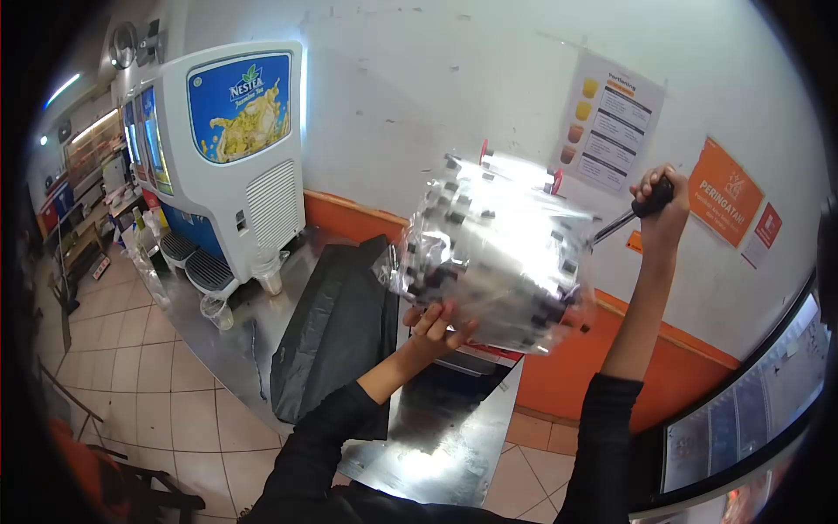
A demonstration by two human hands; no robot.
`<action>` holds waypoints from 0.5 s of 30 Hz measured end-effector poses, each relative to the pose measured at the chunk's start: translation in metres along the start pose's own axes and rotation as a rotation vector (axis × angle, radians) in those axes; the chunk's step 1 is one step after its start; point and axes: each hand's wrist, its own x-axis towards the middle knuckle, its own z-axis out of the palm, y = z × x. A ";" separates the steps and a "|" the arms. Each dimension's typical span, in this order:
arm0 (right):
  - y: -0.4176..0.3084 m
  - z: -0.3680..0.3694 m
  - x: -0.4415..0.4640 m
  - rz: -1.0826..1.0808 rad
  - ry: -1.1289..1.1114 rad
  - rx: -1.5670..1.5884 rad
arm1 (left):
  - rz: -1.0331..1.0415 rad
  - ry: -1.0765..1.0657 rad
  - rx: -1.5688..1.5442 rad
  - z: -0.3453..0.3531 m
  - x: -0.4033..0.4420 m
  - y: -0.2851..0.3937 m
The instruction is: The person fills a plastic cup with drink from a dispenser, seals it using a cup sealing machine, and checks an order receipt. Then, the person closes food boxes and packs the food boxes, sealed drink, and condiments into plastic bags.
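Note:
A lever-operated machine, which looks like a cup sealer, stands on the metal counter. Clear plastic film point(497, 262) with black marks covers its upper part, and glare washes out much of it. My right hand point(665, 196) is closed around the black handle point(650, 203) of the lever, raised to the machine's right. At the film's lower front edge is my left hand point(434, 330), its fingers bent against the plastic. Whatever lies behind those fingers is hidden. Below the film shows part of the machine's dark base point(449, 375).
A black bag or cover point(336, 323) lies left of the machine on the counter point(419, 463). Further left stands a white drink dispenser point(275, 192), with clear plastic cups point(269, 272) beside it. A wall with posters point(611, 118) rises behind. A dark-framed window point(742, 419) is at right.

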 end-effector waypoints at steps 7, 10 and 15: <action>0.003 0.010 -0.037 -0.210 0.096 0.031 | -0.039 0.014 0.001 0.006 -0.017 0.011; 0.009 0.007 -0.087 -0.376 0.061 0.139 | -0.005 0.041 0.064 0.005 -0.018 0.011; 0.044 -0.037 -0.193 -0.549 -0.316 0.198 | -0.019 0.065 0.066 0.007 -0.033 0.017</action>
